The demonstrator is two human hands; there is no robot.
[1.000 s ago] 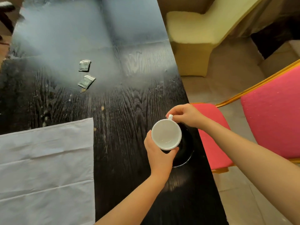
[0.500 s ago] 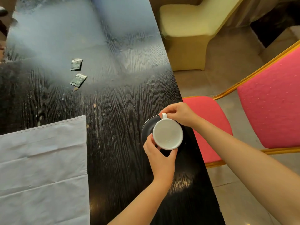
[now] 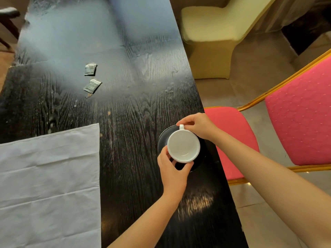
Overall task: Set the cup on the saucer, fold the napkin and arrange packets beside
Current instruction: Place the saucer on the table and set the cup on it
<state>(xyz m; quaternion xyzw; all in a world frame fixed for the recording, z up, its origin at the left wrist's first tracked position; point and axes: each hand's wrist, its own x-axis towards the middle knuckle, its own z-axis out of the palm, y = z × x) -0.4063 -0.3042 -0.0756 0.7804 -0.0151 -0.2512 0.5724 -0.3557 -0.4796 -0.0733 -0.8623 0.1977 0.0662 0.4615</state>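
Right hand (image 3: 197,125) pinches handle, left hand (image 3: 172,169) cradles round white ceramic cup (image 3: 183,146), centring it over dark round saucer (image 3: 162,140).

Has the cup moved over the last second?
Yes. The cup shifted right relative to the saucer: from over its left part to about centred over it.

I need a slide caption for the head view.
The left hand and right hand hold the cup over a black saucer; napkin unfolded, packets apart.

Left grip (image 3: 172,173) and right grip (image 3: 198,125) are bare hands; left forearm (image 3: 143,221) and right forearm (image 3: 268,169) show bare along their visible length.
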